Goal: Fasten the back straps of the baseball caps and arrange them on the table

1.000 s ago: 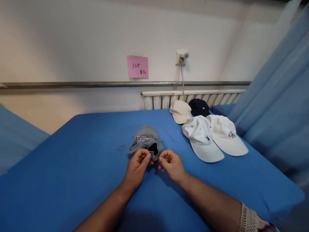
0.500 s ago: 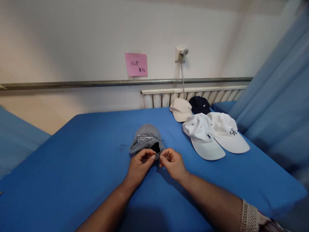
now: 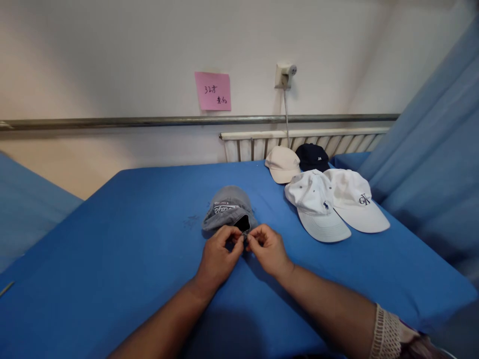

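Observation:
A grey baseball cap [image 3: 229,208] with white lettering lies on the blue-covered table, its back opening turned toward me. My left hand [image 3: 221,252] pinches the strap at the back of the cap between thumb and fingers. From the other side my right hand [image 3: 270,250] pinches the same strap, its fingertips almost meeting those of the left. The fingers hide most of the strap, so how its ends are joined cannot be made out. Dark space shows inside the cap's opening just above the fingertips.
To the right are a pale cap with a small horse logo [image 3: 316,207], a white cap [image 3: 355,202], a beige cap [image 3: 282,163] and a navy cap [image 3: 312,156]. Behind the blue table [image 3: 112,239] are a radiator [image 3: 258,144] and a metal rail [image 3: 149,122]. Blue curtains [image 3: 437,129] hang at the right.
My fingertips have come closer together at the strap, the right hand shifting slightly left. The view has tipped down a little at the wall, with the caps at the right unmoved.

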Motion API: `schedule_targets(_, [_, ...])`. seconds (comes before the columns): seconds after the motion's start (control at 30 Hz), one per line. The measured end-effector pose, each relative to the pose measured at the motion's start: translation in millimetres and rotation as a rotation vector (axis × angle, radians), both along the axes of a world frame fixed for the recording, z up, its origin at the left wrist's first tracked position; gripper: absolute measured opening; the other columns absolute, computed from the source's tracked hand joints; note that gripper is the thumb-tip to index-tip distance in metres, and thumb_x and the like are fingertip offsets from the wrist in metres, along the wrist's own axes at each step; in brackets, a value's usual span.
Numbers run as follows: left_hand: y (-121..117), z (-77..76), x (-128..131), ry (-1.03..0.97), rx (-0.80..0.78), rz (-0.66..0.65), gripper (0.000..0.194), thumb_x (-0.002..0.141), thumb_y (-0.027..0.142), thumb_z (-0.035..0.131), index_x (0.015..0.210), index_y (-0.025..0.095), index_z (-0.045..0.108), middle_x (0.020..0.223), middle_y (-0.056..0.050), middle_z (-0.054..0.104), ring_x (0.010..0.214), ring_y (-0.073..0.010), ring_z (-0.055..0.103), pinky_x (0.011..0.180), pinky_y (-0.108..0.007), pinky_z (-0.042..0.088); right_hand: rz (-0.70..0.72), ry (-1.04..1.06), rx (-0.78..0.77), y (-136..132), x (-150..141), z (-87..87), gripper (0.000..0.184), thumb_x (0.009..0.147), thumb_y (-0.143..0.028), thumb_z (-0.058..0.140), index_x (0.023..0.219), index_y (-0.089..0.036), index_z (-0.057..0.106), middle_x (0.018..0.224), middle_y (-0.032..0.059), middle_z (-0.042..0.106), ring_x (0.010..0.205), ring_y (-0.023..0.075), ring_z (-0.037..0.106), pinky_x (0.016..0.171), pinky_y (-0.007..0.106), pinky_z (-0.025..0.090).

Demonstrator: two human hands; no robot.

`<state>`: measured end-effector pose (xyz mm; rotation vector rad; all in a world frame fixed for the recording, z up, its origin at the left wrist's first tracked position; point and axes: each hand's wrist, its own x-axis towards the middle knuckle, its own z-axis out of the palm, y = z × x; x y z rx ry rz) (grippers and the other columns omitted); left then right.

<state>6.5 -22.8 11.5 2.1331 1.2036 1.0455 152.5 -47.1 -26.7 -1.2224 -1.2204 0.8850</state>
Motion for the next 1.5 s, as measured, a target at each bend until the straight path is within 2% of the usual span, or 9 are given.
schedule_targets(0.13, [-1.3, 1.1, 1.1, -0.041, -0.021, 0.007, 0.002, 0.083, 0.020, 0.060, 0.083, 0.020, 0.062, 0.077, 0.001, 0.064, 0.071, -0.0136, 0.062, 0.069, -0.026, 0.048, -0.019, -0.108, 0.054, -2.4, 0.3, 1.6, 0.007, 0.083, -0.026, 0.058, 0.078, -0.020, 0.058, 0.070, 0.0003, 0.066, 0.062, 0.0143, 0.064, 0.061, 0.026, 0.050])
schedule_targets(0.33, [-4.2, 0.9, 4.5, -0.093, -0.101, -0.026, 0.004, 0.082, 0.023, 0.061, 0.081, 0.019, 0.062, 0.073, 0.002, 0.063, 0.068, -0.0132, 0.061, 0.066, -0.025, 0.049, -0.061, -0.175, 0.064, -2.6, 0.6, 2.2, 0.004, 0.080, -0.021, 0.059, 0.077, -0.020, 0.058, 0.069, -0.0005, 0.066, 0.062, 0.0138, 0.063, 0.060, 0.025, 0.048])
schedule_targets(0.47, [-0.8, -0.1, 4.1, -0.132, -0.126, 0.031, 0.005, 0.080, 0.024, 0.062, 0.080, 0.019, 0.061, 0.069, 0.002, 0.061, 0.064, -0.0135, 0.059, 0.063, -0.026, 0.048, -0.060, -0.165, 0.060, -2.5, 1.1, 2.1, 0.004, 0.081, -0.022, 0.058, 0.077, -0.021, 0.058, 0.068, -0.0009, 0.065, 0.060, 0.0136, 0.062, 0.059, 0.024, 0.048])
schedule_targets(0.67, [3.8, 0.3, 3.0, -0.124, -0.054, 0.040, 0.008, 0.077, 0.024, 0.063, 0.072, 0.019, 0.060, 0.096, -0.005, 0.067, 0.093, -0.0202, 0.063, 0.083, -0.033, 0.049, -0.080, -0.228, 0.099, -3.1, 2.2, 3.9, 0.006, 0.081, -0.022, 0.057, 0.076, -0.021, 0.057, 0.067, -0.0015, 0.063, 0.060, 0.0129, 0.060, 0.059, 0.024, 0.047])
schedule_targets(0.77, [3.2, -0.3, 4.0, -0.122, -0.082, 0.054, 0.009, 0.078, 0.024, 0.063, 0.072, 0.019, 0.059, 0.099, -0.006, 0.068, 0.096, -0.0212, 0.064, 0.087, -0.036, 0.048, -0.064, -0.244, 0.119, -3.4, 2.1, 4.3, 0.006, 0.082, -0.022, 0.057, 0.076, -0.021, 0.057, 0.068, -0.0014, 0.063, 0.061, 0.0127, 0.060, 0.060, 0.024, 0.047])
schedule_targets(0.97, [1.4, -1.8, 5.2, -0.143, -0.142, 0.097, 0.010, 0.079, 0.025, 0.061, 0.072, 0.019, 0.056, 0.092, -0.005, 0.070, 0.086, -0.0198, 0.066, 0.078, -0.033, 0.050, -0.026, -0.261, 0.120, -3.5, 1.1, 3.9, 0.007, 0.083, -0.022, 0.056, 0.077, -0.021, 0.058, 0.071, -0.0009, 0.064, 0.063, 0.0129, 0.061, 0.063, 0.024, 0.049])
schedule_targets(1.13, [-1.9, 0.9, 4.7, -0.067, -0.081, 0.086, 0.008, 0.079, 0.023, 0.061, 0.074, 0.020, 0.057, 0.087, -0.003, 0.068, 0.080, -0.0175, 0.064, 0.075, -0.031, 0.050, -0.015, -0.277, 0.143, -5.3, 0.7, 3.6, 0.005, 0.083, -0.020, 0.056, 0.080, -0.021, 0.059, 0.075, 0.0004, 0.066, 0.068, 0.0137, 0.063, 0.067, 0.026, 0.050])
schedule_targets(1.3, [-1.9, 3.4, 4.1, -0.075, -0.047, 0.031, 0.010, 0.081, 0.025, 0.061, 0.074, 0.019, 0.059, 0.088, -0.004, 0.068, 0.084, -0.0179, 0.064, 0.077, -0.031, 0.051, 0.002, -0.253, 0.126, -5.9, 1.3, 3.2, 0.005, 0.085, -0.021, 0.057, 0.081, -0.021, 0.060, 0.078, 0.0017, 0.068, 0.071, 0.0149, 0.065, 0.069, 0.028, 0.052])
schedule_targets(1.5, [2.6, 2.3, 2.8, -0.119, -0.091, 0.017, 0.011, 0.081, 0.027, 0.063, 0.073, 0.020, 0.066, 0.091, -0.005, 0.070, 0.088, -0.0192, 0.065, 0.084, -0.033, 0.052, 0.000, -0.146, 0.085, -4.3, 2.8, 3.7, 0.007, 0.085, -0.025, 0.059, 0.080, -0.021, 0.060, 0.074, 0.0009, 0.070, 0.067, 0.0149, 0.066, 0.066, 0.028, 0.053])
